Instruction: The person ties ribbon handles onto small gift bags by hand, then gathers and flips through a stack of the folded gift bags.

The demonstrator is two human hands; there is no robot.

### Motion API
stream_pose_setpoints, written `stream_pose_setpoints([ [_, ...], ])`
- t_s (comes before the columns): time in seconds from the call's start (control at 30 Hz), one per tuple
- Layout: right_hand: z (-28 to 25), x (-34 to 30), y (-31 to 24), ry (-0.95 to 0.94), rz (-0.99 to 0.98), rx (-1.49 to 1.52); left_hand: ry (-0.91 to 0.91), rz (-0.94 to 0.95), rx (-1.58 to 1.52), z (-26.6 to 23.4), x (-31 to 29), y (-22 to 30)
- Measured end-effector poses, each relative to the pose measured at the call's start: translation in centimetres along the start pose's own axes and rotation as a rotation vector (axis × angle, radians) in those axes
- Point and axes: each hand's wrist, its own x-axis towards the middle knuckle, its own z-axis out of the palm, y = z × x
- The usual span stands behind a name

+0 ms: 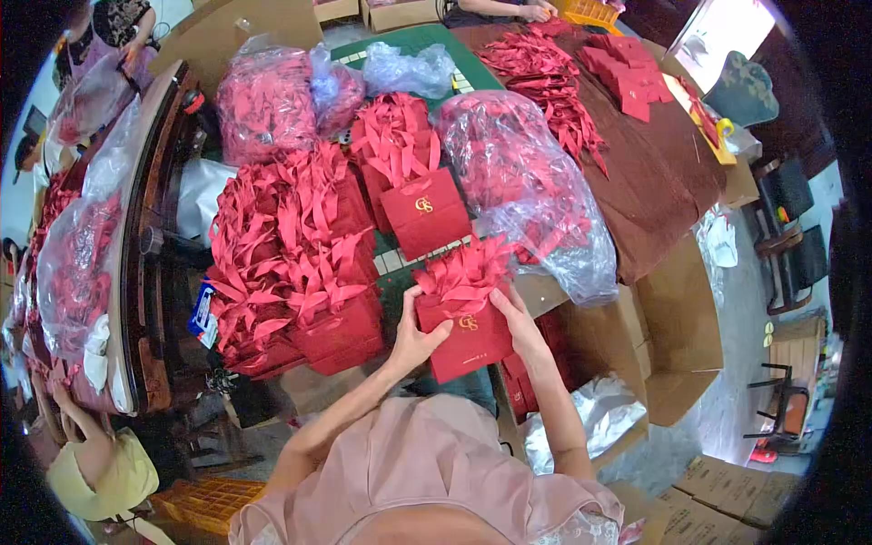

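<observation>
A brown table point(663, 182) holds clear plastic bags point(518, 173) stuffed with red ribbon. Beside them sits a big pile of red gift bags point(291, 263) with ribbon handles. In front, near the table's edge, is one small bundle of red bags point(463, 318). The left hand point(413, 338) and right hand point(520, 322) hold its two sides, fingers curled around it.
</observation>
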Motion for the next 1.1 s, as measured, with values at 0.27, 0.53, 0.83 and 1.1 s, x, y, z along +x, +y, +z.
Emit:
stream_pose_setpoints([
  [0.27, -1.8, 3.3, 0.2, 0.110, -0.407, -0.249, 0.071, 0.029, -0.045, 2.4, 3.9, 1.4],
  [0.53, -2.6, 6.1, -0.9, 0.203, -0.419, -0.442, 0.121, 0.037, -0.197, 3.6, 6.3, -0.1],
  [0.83, -3.2, 4.9, -2.8, 0.151, -0.210, -0.704, 0.203, -0.134, -0.202, 5.1, 5.9, -2.2],
  [1.1, -5.4, 7.4, -1.7, 0.167, -0.269, -0.815, 0.299, -0.092, 0.037, 5.9, 6.3, -4.5],
])
